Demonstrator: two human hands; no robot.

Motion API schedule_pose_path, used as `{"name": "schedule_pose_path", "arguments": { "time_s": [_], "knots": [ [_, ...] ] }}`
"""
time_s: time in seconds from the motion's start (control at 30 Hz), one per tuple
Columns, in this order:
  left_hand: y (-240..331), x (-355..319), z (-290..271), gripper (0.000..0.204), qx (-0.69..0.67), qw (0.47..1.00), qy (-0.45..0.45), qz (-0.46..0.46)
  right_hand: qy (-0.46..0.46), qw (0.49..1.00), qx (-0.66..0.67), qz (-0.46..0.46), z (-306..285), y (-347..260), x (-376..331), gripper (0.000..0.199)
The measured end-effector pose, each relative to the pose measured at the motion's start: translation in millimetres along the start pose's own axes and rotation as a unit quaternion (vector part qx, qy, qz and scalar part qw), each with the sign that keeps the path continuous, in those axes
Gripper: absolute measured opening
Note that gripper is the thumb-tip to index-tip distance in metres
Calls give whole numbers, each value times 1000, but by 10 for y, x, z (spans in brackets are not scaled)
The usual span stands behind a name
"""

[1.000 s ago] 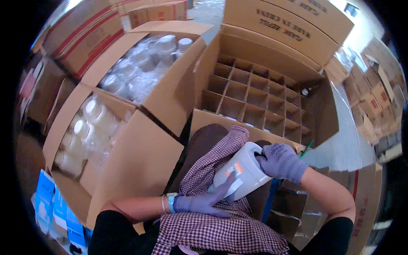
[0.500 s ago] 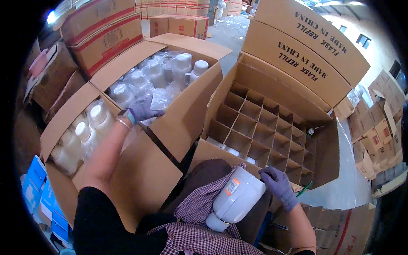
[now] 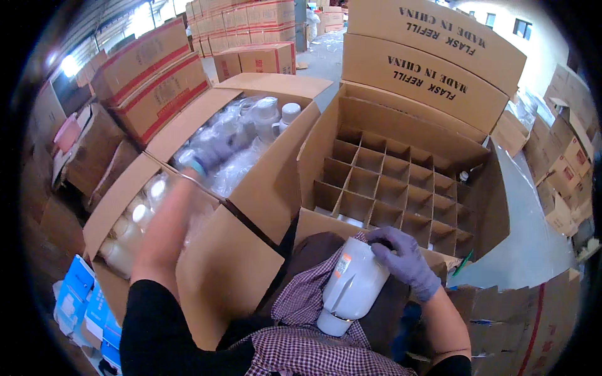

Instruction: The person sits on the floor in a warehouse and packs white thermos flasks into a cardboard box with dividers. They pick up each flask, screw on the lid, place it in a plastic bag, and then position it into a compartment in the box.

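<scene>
On my lap lies a white vacuum flask [image 3: 356,282], tilted with its cap toward me and an orange-and-white label on its side. My right hand [image 3: 401,255], in a purple-grey glove, grips the flask's base end, with the thumb against its side. My left hand [image 3: 216,150], gloved the same, reaches into an open carton [image 3: 276,166] of white flasks in clear plastic bags. Motion and plastic blur its fingers, so its grip is unclear. Among these flasks, one with a handle [image 3: 288,114] stands in the carton's far right corner.
To the right stands an open carton with cardboard dividers [image 3: 360,183]; white pieces show in a few near cells. Another carton of flasks [image 3: 128,235] sits at the left. Sealed cartons [image 3: 164,94] are stacked behind, and flattened cardboard [image 3: 508,326] lies at lower right.
My left hand has moved from the carton's near edge deeper among the bagged flasks. The right hand has shifted from the flask's corner to a fuller grip over its base end.
</scene>
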State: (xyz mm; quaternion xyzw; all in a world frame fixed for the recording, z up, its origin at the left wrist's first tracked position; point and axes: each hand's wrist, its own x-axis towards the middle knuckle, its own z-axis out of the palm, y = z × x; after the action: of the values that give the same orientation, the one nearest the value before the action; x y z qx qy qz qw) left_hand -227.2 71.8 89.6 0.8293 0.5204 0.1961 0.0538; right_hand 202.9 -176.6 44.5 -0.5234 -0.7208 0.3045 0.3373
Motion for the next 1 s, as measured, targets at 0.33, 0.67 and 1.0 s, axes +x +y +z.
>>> {"name": "schedule_pose_path", "arguments": {
  "time_s": [0.33, 0.67, 1.0],
  "knots": [
    [-282, -200, 33, 39, -772, 631, 9, 76, 61, 997, -55, -7, -477, -101, -588, 27],
    [1488, -959, -116, 45, -746, 656, 25, 109, 33, 911, 409, 39, -285, -574, -52, 35],
    [2451, -905, 559, 60, -746, 633, -181, 101, -1, 920, 391, -13, -446, -569, 748, 30]
  ]
}}
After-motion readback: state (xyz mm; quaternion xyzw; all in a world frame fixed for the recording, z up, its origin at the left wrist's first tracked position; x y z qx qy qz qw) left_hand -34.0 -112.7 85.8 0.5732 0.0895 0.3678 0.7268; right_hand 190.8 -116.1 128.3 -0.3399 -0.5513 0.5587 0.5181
